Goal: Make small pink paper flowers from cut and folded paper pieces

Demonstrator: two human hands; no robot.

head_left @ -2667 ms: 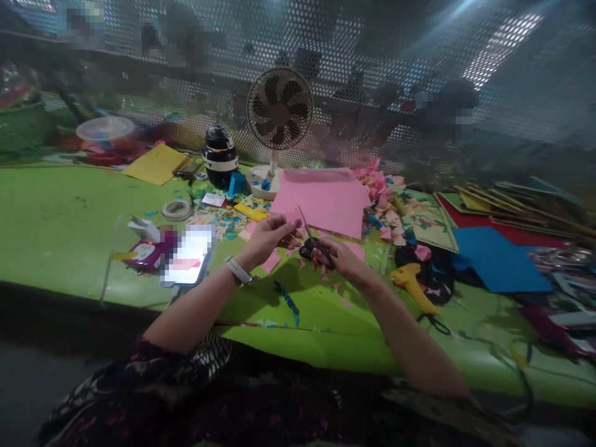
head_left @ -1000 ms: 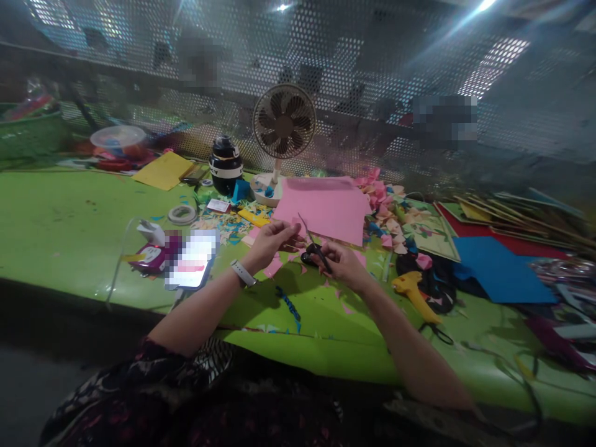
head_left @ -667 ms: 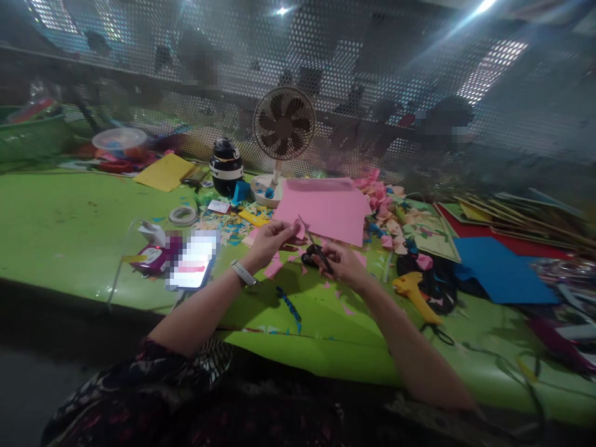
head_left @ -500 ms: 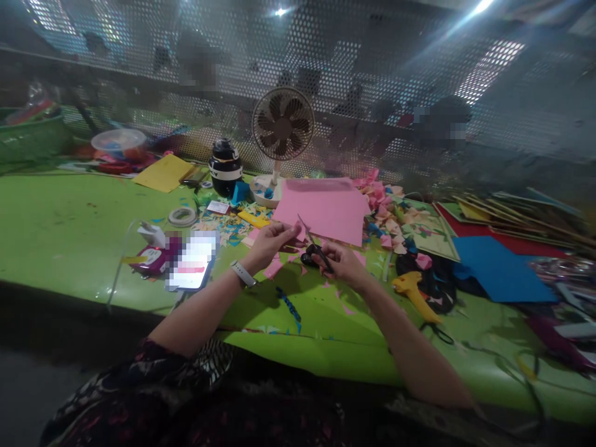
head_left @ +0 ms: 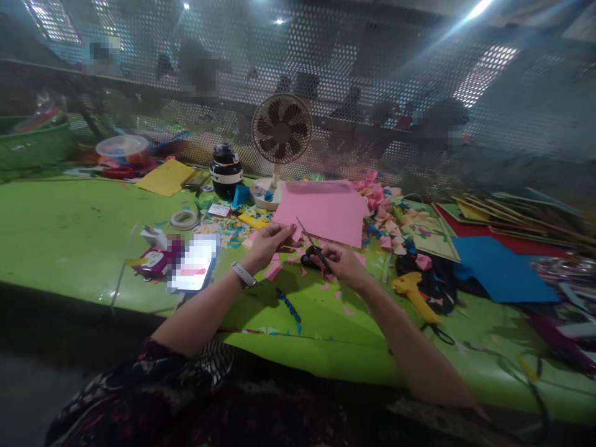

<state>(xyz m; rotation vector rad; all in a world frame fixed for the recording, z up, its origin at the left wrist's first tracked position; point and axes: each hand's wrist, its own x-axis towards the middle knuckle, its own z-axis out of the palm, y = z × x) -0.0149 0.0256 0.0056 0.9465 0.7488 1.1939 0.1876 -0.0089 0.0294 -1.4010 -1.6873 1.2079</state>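
Between thumb and fingers, my left hand [head_left: 272, 244] pinches a small piece of pink paper [head_left: 298, 233]. My right hand [head_left: 344, 264] grips a pair of scissors [head_left: 313, 245], its blades pointing up and to the left, close by the pinched paper. Just behind both hands lies a large pink sheet [head_left: 321, 211]. Small pink scraps [head_left: 274, 268] are scattered on the green table [head_left: 261, 310] under and around the hands. A blue braided strip [head_left: 288, 305] lies nearer the front edge.
A fan [head_left: 282, 130] and a black jar [head_left: 226, 174] stand at the back. To the left are a phone [head_left: 193, 264] and a tape roll [head_left: 184, 219]. On the right lie folded paper pieces [head_left: 379, 202], a yellow glue gun [head_left: 414, 295] and blue paper [head_left: 505, 270].
The small pink piece and the scissors have shifted slightly, with a narrow gap now between them. Both hands keep their holds, and the view has tilted a little upward.
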